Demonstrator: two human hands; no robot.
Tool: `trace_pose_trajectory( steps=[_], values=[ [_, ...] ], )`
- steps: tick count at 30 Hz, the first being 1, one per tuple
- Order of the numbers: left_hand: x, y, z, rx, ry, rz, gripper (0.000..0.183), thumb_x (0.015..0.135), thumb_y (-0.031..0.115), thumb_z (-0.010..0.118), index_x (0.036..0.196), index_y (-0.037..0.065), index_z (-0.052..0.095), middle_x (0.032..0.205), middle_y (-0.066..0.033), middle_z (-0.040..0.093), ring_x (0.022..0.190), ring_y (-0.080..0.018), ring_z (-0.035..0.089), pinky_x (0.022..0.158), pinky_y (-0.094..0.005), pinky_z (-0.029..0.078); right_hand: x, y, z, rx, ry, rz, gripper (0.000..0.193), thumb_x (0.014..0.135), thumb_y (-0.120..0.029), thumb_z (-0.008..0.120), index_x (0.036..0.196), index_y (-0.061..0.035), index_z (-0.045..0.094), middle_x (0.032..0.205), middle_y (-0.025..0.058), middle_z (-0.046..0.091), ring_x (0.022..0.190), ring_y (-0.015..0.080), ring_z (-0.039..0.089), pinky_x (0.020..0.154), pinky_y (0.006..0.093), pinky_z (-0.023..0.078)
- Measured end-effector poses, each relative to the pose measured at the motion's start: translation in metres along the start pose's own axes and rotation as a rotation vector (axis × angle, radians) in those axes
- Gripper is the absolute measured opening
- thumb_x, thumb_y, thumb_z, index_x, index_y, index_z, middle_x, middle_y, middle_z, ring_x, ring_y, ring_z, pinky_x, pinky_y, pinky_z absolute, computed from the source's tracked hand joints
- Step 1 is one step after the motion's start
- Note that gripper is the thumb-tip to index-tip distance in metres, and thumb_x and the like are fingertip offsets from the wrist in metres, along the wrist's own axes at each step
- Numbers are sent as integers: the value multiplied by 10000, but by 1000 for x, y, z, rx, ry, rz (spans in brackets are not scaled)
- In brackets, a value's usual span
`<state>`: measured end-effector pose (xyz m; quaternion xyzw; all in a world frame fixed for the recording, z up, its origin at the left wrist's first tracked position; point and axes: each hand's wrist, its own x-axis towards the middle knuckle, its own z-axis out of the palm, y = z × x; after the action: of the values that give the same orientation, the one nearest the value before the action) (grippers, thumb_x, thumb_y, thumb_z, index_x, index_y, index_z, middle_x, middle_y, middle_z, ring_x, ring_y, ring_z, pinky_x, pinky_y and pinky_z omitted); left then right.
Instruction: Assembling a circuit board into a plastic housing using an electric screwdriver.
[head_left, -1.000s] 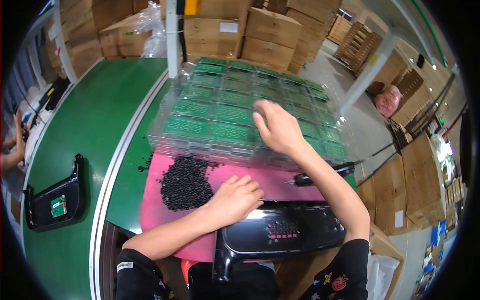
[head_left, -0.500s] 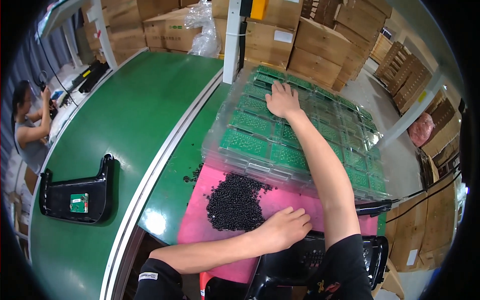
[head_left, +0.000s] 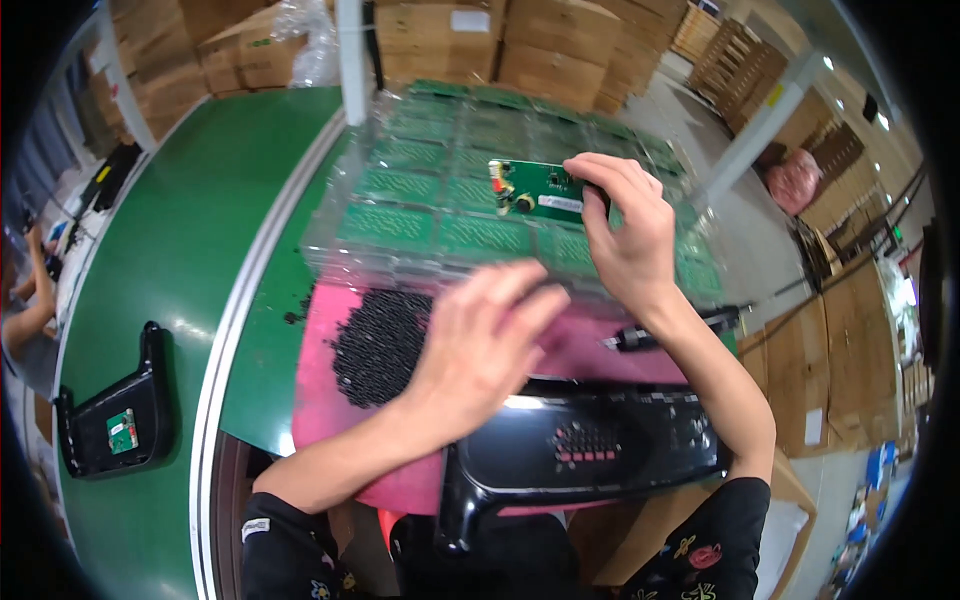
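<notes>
In my right hand (head_left: 632, 225) is a green circuit board (head_left: 545, 190), pinched at its right end and raised over the clear plastic trays (head_left: 320, 245) filled with similar boards. White and yellow parts stick out at the board's left end. My left hand (head_left: 478, 335), blurred, hovers beside a heap of tiny black pieces that look like screws (head_left: 375, 350); its fingers are apart and nothing shows in them. Close to me lies a glossy black plastic housing (head_left: 520, 430) with a patch of small holes, on the pink mat (head_left: 318, 420).
A black electric screwdriver (head_left: 640, 340) with a cable lies right of the mat. On the green conveyor (head_left: 210, 230) at left sits another black housing (head_left: 90, 440) bearing a small board (head_left: 122, 432). A metal post (head_left: 352, 60) rises behind. Another person (head_left: 35, 320) is at far left.
My right hand has come back from the trays with a circuit board. The left hand has lifted off the black housing, which now lies further out across the mat. The view has shifted.
</notes>
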<state>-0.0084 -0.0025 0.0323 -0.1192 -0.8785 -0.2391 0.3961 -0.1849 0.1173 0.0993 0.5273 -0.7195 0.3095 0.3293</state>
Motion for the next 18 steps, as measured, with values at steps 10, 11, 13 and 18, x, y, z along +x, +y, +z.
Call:
trace_pose_trajectory(
  steps=[10, 11, 13, 18],
  values=[
    [2, 22, -1, 5, -63, 124, 702, 566, 39, 849, 1238, 30, 647, 1191, -105, 644, 1143, -324, 617, 941, -442, 473, -102, -53, -112, 143, -64, 198, 254, 814, 30, 761, 1055, -40, 725, 911, 66, 748, 766, 208, 694, 782, 296, 460],
    [0, 25, -3, -50, -144, 96, 687, 579, 51, 864, 1232, 25, 652, 1192, -112, 646, 1149, -335, 613, 973, -443, 467, -112, -48, -118, 86, -57, 165, 238, 804, 11, 779, 1026, -51, 719, 872, 52, 742, 719, 196, 682, 760, 301, 457],
    [-2, 26, -2, -129, -228, 104, 667, 593, 108, 898, 1212, 19, 665, 1167, -119, 650, 1130, -339, 610, 983, -441, 464, -127, -51, -137, 68, -142, 226, 186, 812, -6, 772, 976, -54, 698, 834, 58, 717, 706, 217, 666, 721, 318, 468],
    [-12, 32, 5, -284, -459, 134, 689, 600, 199, 916, 1221, 42, 661, 1156, -109, 655, 1087, -327, 624, 934, -439, 479, -166, -59, -162, 365, -527, 523, 332, 787, -169, 831, 1015, -40, 627, 941, 118, 656, 860, 323, 643, 786, 384, 504]
  ],
)
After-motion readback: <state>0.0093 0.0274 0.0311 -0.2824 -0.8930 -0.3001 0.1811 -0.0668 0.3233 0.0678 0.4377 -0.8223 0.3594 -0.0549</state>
